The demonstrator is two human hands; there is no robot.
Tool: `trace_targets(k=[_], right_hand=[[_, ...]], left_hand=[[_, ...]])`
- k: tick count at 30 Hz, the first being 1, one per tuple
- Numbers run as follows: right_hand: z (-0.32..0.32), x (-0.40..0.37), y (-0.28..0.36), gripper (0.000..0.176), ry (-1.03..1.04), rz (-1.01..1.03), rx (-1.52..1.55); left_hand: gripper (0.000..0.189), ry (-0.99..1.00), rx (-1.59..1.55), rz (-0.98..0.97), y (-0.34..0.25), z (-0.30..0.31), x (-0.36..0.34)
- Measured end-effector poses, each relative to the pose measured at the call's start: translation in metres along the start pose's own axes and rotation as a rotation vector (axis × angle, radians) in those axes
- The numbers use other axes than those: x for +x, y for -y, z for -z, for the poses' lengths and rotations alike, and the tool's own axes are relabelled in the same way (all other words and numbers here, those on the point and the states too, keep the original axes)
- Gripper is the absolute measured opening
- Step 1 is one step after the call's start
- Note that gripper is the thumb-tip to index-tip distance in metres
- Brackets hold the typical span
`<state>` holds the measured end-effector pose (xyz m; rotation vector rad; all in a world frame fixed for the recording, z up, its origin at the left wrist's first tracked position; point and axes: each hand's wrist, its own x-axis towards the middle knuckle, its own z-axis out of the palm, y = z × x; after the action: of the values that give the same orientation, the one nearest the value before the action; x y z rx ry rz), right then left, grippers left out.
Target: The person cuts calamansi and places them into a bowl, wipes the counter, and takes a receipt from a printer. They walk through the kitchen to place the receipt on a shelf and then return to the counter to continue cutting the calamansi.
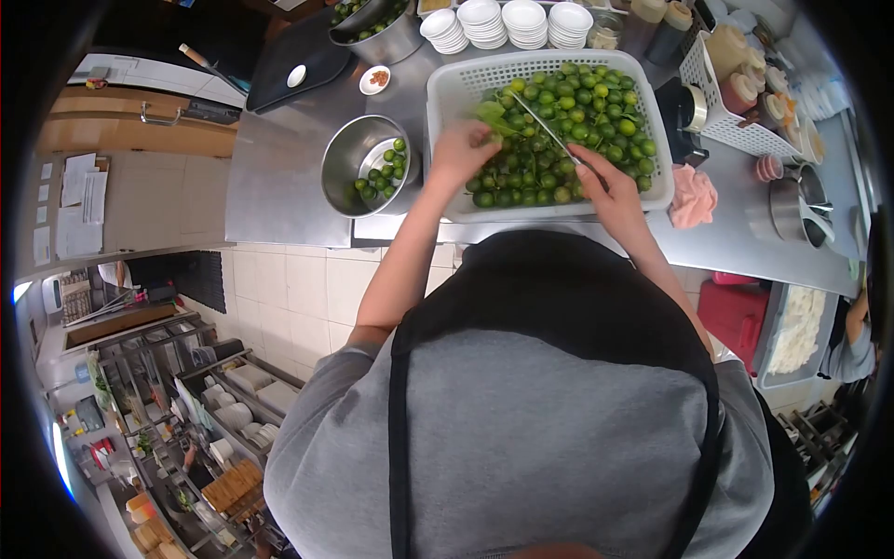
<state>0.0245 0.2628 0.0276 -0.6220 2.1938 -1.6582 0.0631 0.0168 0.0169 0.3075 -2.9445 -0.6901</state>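
A white perforated basket [659, 154] on the steel counter holds many small green citrus fruits [610, 116]. My left hand [463, 154] is closed over the basket's left side, its fingers pinched at a green leafy sprig [492, 114]; the fingertips are slightly blurred. My right hand [605, 182] grips a knife [549, 132] whose thin blade points up and left across the fruits. To the left of the basket stands a steel bowl [333, 172] with several green fruits [382, 172] inside.
Behind the basket are stacked white dishes [524, 19]. A small dish [374, 80], a black tray [289, 79] and a steel pot [396, 42] stand at the back left. To the right are a pink cloth [693, 196], a bottle basket [717, 116] and steel pans [790, 210].
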Motion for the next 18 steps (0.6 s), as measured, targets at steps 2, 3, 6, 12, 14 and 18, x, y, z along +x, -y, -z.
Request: trace_targets(k=[2,3,6,12,14,18], right_hand=[[-0.001,0.0,0.0,0.03,0.016,-0.057,0.023],[-0.003,0.0,0.001,0.03,0.015,-0.05,0.061],[-0.007,0.002,0.007,0.031,0.033,-0.026,0.11],[-0.019,0.0,0.025,0.031,0.074,0.018,0.193],[-0.019,-0.001,0.025,0.031,0.088,0.021,0.183],[-0.02,-0.003,0.023,0.031,0.109,0.004,0.187]], left_hand=[[0.031,0.08,-1.039,0.284,0.005,0.015,0.0],[0.031,0.077,-1.038,0.287,0.004,0.021,-0.002],[0.031,0.014,-1.457,0.222,-0.008,0.036,-0.01],[0.027,-0.108,-1.546,0.186,-0.014,0.034,-0.011],[0.026,-0.128,-1.568,0.193,-0.018,0.035,-0.012],[0.025,-0.181,-1.643,0.194,-0.016,0.032,-0.012]])
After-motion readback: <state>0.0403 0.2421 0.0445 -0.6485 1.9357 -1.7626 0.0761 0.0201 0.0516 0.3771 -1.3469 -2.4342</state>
